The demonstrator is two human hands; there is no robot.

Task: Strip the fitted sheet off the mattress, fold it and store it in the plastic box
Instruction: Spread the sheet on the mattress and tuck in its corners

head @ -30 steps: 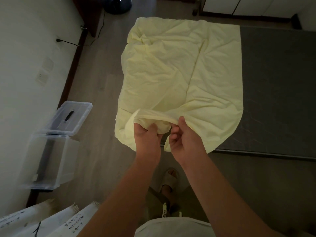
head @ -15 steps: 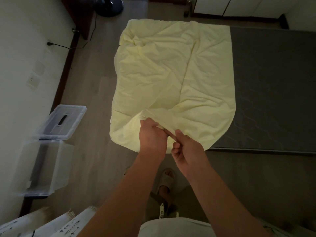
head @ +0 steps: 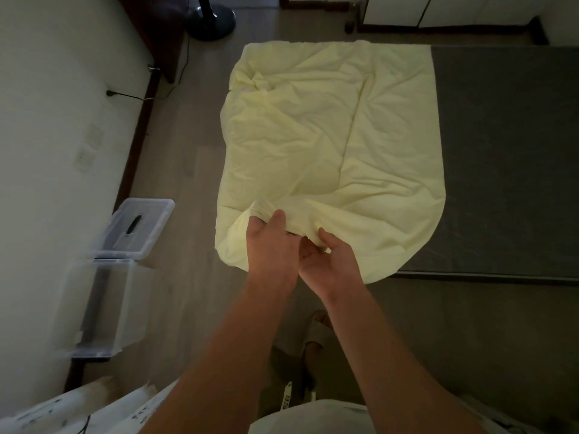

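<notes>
The yellow sheet lies folded on the grey mattress. The left hand and the right hand both grip its bunched near edge. The open plastic box stands by the wall.

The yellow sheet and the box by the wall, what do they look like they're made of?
The sheet: thin, soft woven cloth, likely cotton or a blend, matte; it creases and bunches where the left hand grips it. The box: stiff clear plastic, slightly glossy; the floor and wall show through its sides.
</notes>
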